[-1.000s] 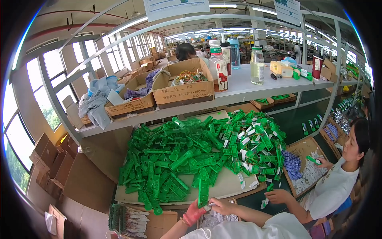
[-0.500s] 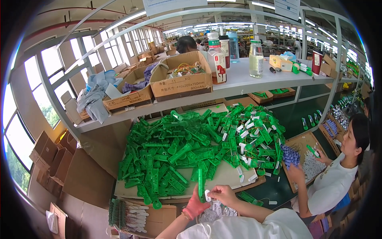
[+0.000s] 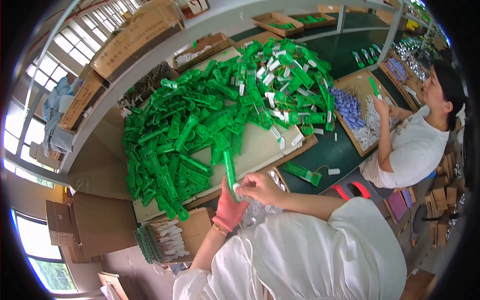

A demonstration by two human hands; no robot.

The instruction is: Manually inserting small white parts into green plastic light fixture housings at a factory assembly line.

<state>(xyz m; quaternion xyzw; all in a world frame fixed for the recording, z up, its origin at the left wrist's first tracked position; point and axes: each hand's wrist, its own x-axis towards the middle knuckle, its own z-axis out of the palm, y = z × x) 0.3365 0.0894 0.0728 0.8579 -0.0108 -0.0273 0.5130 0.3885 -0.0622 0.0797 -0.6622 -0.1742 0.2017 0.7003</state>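
Note:
My left hand (image 3: 229, 209), in a pinkish-red glove, is closed round a long green plastic housing (image 3: 229, 167) held upright. My right hand (image 3: 262, 190) is bare and pinches a small white plastic piece (image 3: 236, 188) against the housing's lower end. My fingers partly cover the spot where the two meet. Loose white and clear plastic parts (image 3: 254, 212) lie just under my hands, close to my lap. Beyond them a big heap of green housings (image 3: 185, 130) covers a pale board (image 3: 250, 155). On the heap's right side, white pieces with thin wires (image 3: 272, 75) are mixed in.
A box of green circuit boards with white parts (image 3: 162, 242) stands left of my lap. One green housing with a wired white piece (image 3: 302, 172) lies on the dark table at right. A co-worker (image 3: 415, 120) sits beyond, by a tray of purple and white parts (image 3: 350, 107).
My view has tilted down and turned right, so the shelf has slid up and left. The housing and white piece stay together in my hands. The co-worker's hands have come closer together.

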